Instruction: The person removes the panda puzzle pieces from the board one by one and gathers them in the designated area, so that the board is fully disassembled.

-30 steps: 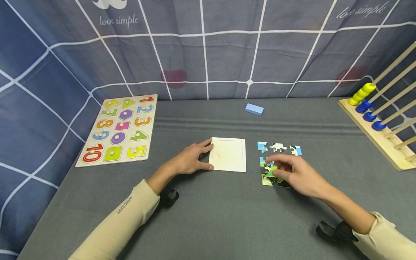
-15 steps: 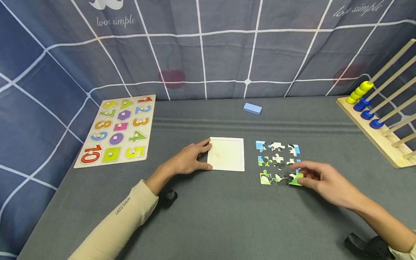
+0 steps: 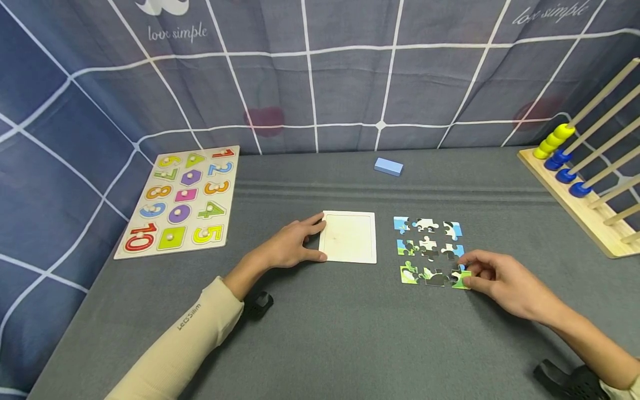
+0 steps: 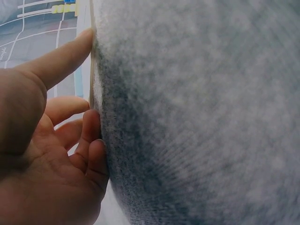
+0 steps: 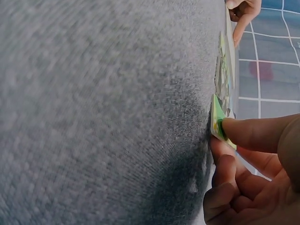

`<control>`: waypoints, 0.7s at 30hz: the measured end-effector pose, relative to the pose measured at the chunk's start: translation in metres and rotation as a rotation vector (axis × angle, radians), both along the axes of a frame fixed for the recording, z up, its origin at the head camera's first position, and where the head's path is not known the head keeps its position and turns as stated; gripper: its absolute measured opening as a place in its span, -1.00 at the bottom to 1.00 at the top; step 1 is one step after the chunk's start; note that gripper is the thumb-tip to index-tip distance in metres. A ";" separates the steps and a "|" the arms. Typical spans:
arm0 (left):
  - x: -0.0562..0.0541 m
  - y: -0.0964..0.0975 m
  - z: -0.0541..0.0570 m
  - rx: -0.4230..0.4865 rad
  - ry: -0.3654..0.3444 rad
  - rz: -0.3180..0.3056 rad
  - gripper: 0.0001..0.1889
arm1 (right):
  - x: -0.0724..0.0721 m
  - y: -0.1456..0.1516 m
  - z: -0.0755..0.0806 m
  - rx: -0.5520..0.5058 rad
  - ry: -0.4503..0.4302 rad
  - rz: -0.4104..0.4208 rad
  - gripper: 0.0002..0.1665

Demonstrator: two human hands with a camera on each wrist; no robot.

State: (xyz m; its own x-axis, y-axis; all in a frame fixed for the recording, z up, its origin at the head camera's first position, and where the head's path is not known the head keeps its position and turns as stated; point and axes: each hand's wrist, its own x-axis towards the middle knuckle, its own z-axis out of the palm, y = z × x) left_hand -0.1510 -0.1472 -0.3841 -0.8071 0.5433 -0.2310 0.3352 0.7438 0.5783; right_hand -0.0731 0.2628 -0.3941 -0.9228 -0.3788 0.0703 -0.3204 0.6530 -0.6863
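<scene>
My right hand (image 3: pixel 500 283) pinches the green corner jigsaw piece (image 3: pixel 459 279) between thumb and fingers at the near right of the puzzle. In the right wrist view the thumb lies over this piece (image 5: pixel 218 119), which is tilted up from the cloth. The other jigsaw pieces (image 3: pixel 428 248), with a blue, green and black-and-white picture, lie slightly apart in rows. My left hand (image 3: pixel 291 244) touches the left edge of a square pale wooden puzzle tray (image 3: pixel 348 237), thumb and index finger spread along it. In the left wrist view its thumb (image 4: pixel 65 58) reaches straight to the edge.
At the left lies a number-and-shape peg board (image 3: pixel 180 203). A light-blue block (image 3: pixel 388 167) rests behind the tray. To the right stands a wooden counting frame (image 3: pixel 575 203) with yellow and blue beads. A grid-patterned cloth (image 3: pixel 345 83) hangs behind the grey tabletop (image 3: pixel 325 333).
My right hand has moved right, from the puzzle's left and middle pieces to the near right corner piece, and has shifted that piece slightly outward. My left hand stays at the tray.
</scene>
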 end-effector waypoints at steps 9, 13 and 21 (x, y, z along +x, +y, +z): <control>0.000 -0.001 -0.002 -0.001 -0.007 0.004 -0.16 | -0.001 -0.003 -0.004 0.127 0.148 -0.036 -0.72; 0.000 -0.001 -0.002 -0.001 -0.007 0.001 -0.17 | 0.000 -0.003 -0.005 0.148 0.162 -0.046 -0.71; 0.000 -0.001 -0.002 0.005 -0.005 0.002 -0.17 | 0.000 -0.005 -0.006 0.158 0.145 -0.055 -0.66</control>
State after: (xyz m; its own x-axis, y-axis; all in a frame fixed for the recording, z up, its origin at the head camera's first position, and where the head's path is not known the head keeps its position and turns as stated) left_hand -0.1514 -0.1486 -0.3864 -0.8071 0.5426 -0.2326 0.3306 0.7418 0.5834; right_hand -0.0727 0.2582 -0.3996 -0.9271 -0.3447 0.1472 -0.3687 0.7681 -0.5235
